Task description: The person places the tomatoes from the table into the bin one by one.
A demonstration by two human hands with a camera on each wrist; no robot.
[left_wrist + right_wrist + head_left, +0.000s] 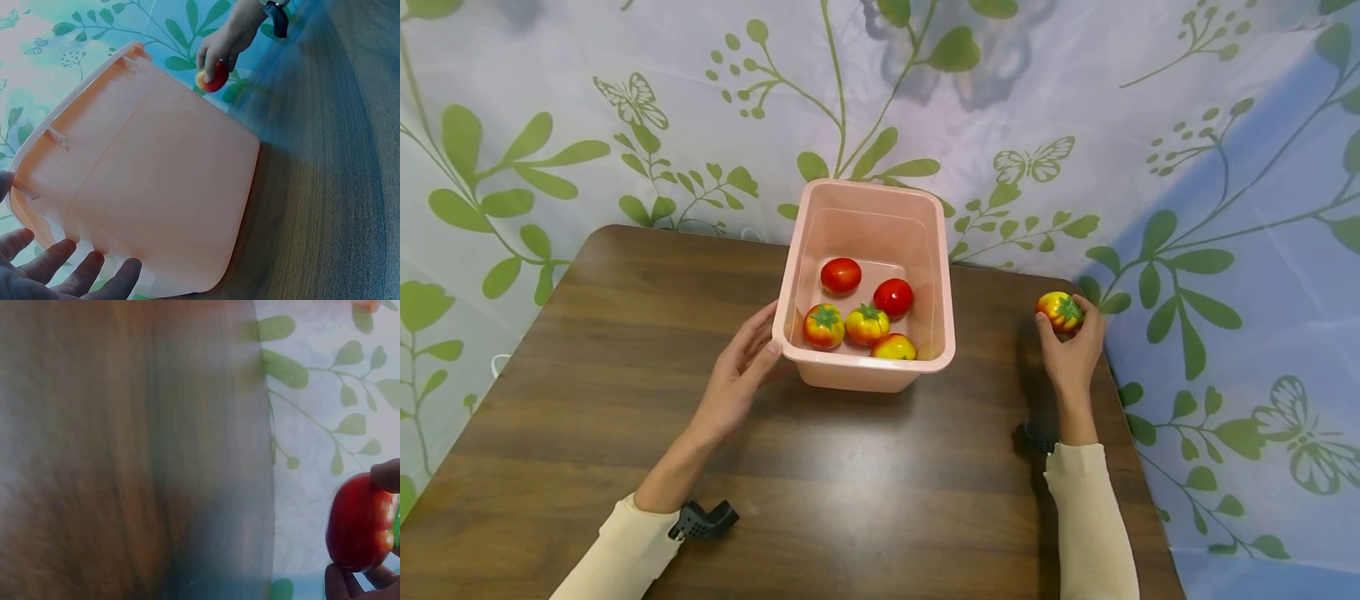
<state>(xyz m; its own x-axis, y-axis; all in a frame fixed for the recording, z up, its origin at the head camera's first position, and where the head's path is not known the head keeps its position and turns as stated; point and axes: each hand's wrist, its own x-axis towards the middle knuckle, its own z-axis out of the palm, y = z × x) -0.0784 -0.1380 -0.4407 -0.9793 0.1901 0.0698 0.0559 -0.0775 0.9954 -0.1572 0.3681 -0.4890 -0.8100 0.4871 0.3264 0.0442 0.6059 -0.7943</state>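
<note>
A pale pink plastic tub (872, 375) stands on the table, with several red and red-yellow tomatoes (841, 276) on its floor. My left hand (739, 371) touches the tub's left side: its thumb lies at the rim by the near corner and its fingers are spread along the outer wall, as the left wrist view also shows. To the right of the tub, my right hand (1075, 350) grips a yellow-red tomato (1059, 311) with a green leafy top between thumb and fingers. In the right wrist view this tomato (359, 522) shows its red, glossy side.
The brown wooden table (850, 492) reaches back to a hanging cloth (715, 108) printed with green leaves and butterflies. At the right, another stretch of cloth (1225, 275) runs beside the table edge, close to the right hand. Each wrist wears a black strap mount (706, 522).
</note>
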